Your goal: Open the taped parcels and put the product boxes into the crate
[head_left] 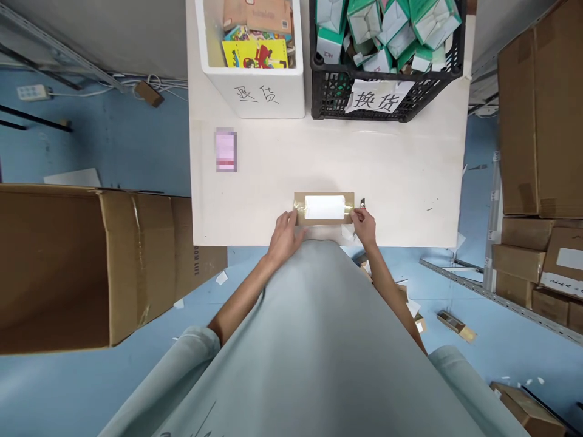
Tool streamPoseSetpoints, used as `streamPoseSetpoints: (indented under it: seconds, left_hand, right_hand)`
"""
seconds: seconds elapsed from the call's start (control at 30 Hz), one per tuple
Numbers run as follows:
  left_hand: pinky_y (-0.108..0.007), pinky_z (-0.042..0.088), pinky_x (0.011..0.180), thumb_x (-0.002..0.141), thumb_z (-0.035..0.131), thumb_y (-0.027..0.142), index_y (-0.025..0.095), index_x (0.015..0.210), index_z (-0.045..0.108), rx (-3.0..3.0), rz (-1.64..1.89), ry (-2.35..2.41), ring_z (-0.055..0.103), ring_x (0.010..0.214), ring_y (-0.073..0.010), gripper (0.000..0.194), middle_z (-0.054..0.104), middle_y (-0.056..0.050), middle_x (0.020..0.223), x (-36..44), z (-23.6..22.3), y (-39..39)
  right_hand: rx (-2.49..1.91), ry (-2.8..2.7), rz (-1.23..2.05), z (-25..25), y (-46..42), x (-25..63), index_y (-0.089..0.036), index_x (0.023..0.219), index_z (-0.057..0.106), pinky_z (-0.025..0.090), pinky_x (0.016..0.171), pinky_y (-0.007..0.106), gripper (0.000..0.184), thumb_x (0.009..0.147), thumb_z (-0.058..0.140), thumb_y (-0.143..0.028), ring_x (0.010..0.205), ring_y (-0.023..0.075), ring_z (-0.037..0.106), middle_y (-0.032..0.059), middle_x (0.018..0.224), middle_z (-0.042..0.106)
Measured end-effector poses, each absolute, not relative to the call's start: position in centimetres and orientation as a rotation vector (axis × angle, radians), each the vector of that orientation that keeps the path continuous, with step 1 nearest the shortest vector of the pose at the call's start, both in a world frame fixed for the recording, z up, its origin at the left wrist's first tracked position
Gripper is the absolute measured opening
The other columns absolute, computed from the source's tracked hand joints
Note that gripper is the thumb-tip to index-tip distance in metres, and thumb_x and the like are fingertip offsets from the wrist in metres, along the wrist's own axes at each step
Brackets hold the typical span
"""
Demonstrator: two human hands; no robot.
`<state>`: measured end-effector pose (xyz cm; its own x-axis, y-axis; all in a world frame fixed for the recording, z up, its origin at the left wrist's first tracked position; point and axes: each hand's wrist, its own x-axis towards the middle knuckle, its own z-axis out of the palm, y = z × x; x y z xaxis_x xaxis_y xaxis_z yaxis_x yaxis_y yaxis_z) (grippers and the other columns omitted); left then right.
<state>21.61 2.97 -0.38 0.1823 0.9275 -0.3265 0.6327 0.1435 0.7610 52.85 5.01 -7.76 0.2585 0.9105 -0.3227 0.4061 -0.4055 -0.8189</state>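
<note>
A small flat cardboard box (pixel 298 197) lies near the table's front edge. It has a white label (pixel 325 207) on top and shiny clear tape at both ends. My left hand (pixel 286 235) grips the left end, fingers at its edge and thumb at the near side. At the right end, my right hand (pixel 365 227) pinches the box's edge by the tape. Just beyond those fingers shows the dark tip of a small tool (pixel 362 203), perhaps a cutter; whether it is in the hand or on the table, I cannot tell.
At the table's back stand a white bin (pixel 268 94) of books and a black crate (pixel 332 91) of green-and-white cartons. A blurred pink item (pixel 226 150) lies left. A large open carton (pixel 141 261) stands at the left; stacked boxes (pixel 523 264) are right. Paper scraps litter the floor.
</note>
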Motion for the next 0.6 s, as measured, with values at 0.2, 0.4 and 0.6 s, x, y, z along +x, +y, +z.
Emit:
streamPoseSetpoints:
  seconds: [0.2, 0.4, 0.6]
  left_hand:
    - [-0.06, 0.04, 0.136, 0.115, 0.05, 0.051, 0.015, 0.167, 0.057, 1.586, 0.443, 1.655, 0.05, 0.156, -0.0433, 0.064, 0.064, -0.024, 0.153, 19.1, -2.9, 3.0]
    - [-0.057, 0.045, 0.133, 0.117, 0.04, 0.055, 0.015, 0.146, 0.075, 1.531, 0.423, 1.887, 0.059, 0.15, -0.0391, 0.061, 0.07, -0.024, 0.153, 14.5, -4.6, 3.9]
    - [-0.048, 0.056, 0.117, 0.111, 0.051, 0.044, 0.019, 0.117, 0.086, 1.326, 0.341, 1.974, 0.073, 0.134, -0.0374, 0.043, 0.083, -0.018, 0.136, 11.7, -5.5, 5.5]
  right_hand:
    - [-2.049, -1.486, 0.809, -4.5, 5.1, 48.2, -0.021, 0.114, 0.08, 0.06, 0.11, 0.054, 0.054, 0.115, 0.046, -0.063, 0.116, 0.0353, 0.074, 0.018, 0.117, 0.08]
    - [-1.922, -1.937, 0.592, 0.8, 5.6, 41.6, -0.021, 0.118, 0.077, 0.06, 0.099, 0.044, 0.043, 0.121, 0.05, -0.054, 0.109, 0.0311, 0.071, 0.016, 0.113, 0.077]
    - [-1.805, -2.178, 0.664, 3.3, 7.0, 35.5, -0.02, 0.115, 0.075, 0.062, 0.097, 0.046, 0.046, 0.121, 0.046, -0.055, 0.106, 0.0319, 0.072, 0.0176, 0.114, 0.074]
